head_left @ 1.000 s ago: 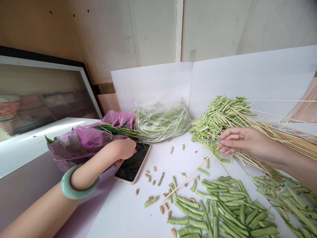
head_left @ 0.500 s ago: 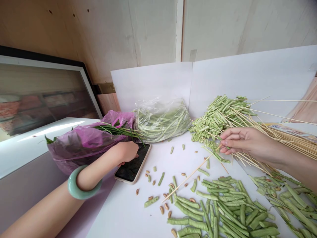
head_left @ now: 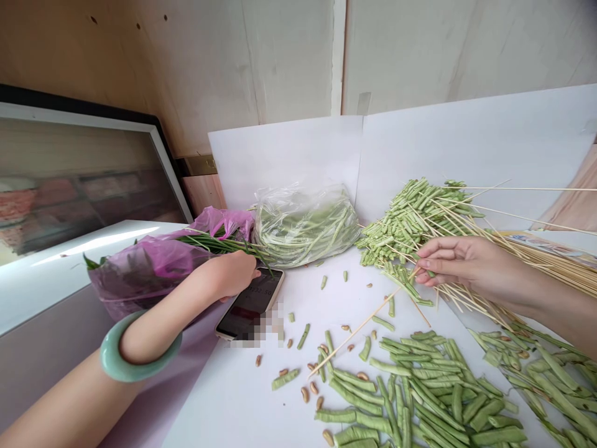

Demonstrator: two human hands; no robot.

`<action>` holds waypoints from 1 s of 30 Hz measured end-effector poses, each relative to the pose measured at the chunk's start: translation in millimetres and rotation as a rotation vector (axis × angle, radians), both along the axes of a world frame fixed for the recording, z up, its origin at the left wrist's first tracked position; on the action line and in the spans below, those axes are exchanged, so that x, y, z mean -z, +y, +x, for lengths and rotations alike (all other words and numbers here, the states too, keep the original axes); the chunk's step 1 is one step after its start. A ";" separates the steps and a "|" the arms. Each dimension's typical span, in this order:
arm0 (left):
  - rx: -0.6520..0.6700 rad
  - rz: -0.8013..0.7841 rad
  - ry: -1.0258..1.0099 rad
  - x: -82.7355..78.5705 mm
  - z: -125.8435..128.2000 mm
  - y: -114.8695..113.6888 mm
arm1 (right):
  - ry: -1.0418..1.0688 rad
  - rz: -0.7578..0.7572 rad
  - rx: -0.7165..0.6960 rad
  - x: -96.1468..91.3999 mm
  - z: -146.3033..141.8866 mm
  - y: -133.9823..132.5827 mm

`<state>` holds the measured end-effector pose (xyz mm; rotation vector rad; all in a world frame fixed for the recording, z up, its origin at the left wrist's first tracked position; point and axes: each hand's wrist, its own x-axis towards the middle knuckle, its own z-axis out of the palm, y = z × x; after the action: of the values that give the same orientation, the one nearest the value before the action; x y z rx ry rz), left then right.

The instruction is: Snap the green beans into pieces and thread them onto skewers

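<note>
My left hand [head_left: 236, 274], with a pale green bangle [head_left: 112, 354] on the wrist, hovers with curled fingers over the upper left part of a smartphone [head_left: 249, 311]. I see nothing held in it, though most fingertips are hidden. The phone's screen is lit, with its lower edge blurred by pixels. My right hand [head_left: 448, 264] pinches a thin bamboo skewer [head_left: 354, 333] that slants down to the left, its tip over loose beans. A small green bean piece [head_left: 430, 274] shows at those fingers. Right behind this hand lies a heap of skewered bean pieces [head_left: 415, 218].
Cut green beans [head_left: 420, 392] cover the front right, with brown seeds [head_left: 305, 394] scattered about. A clear bag of long beans [head_left: 308, 227] and a purple bag with greens [head_left: 149, 274] stand behind the phone. Bare skewers [head_left: 545, 267] lie at right; a white board [head_left: 289, 155] stands behind.
My left hand has drawn back up and left from the phone's screen, which has gone from dark to lit. The right hand with the skewer has barely moved.
</note>
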<state>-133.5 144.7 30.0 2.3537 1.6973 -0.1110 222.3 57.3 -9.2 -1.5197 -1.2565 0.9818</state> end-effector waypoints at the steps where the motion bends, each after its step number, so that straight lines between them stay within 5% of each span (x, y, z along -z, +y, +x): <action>1: 0.027 -0.006 0.007 0.4 2.6 -1.3 | 0.013 0.016 0.016 -0.5 -0.9 -0.7; 12: 0.547 -0.022 -0.344 43.1 47.3 -81.9 | 0.136 0.161 0.040 -12.2 -20.2 -14.0; 20: 0.468 -0.278 -0.686 58.7 48.2 -103.4 | -0.020 0.125 -0.060 -26.1 -21.8 -29.9; 24: 0.455 -0.325 -0.682 67.1 39.7 -106.2 | -0.204 0.143 -0.080 -6.1 -18.3 -43.8; 30: 0.452 -0.567 -0.731 80.1 33.0 -104.8 | -0.187 0.333 0.060 28.3 -34.8 -68.5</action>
<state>-100.5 39.9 -50.2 1.9382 0.6711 0.1565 187.5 -11.2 -37.5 -1.3990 -1.4173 0.5660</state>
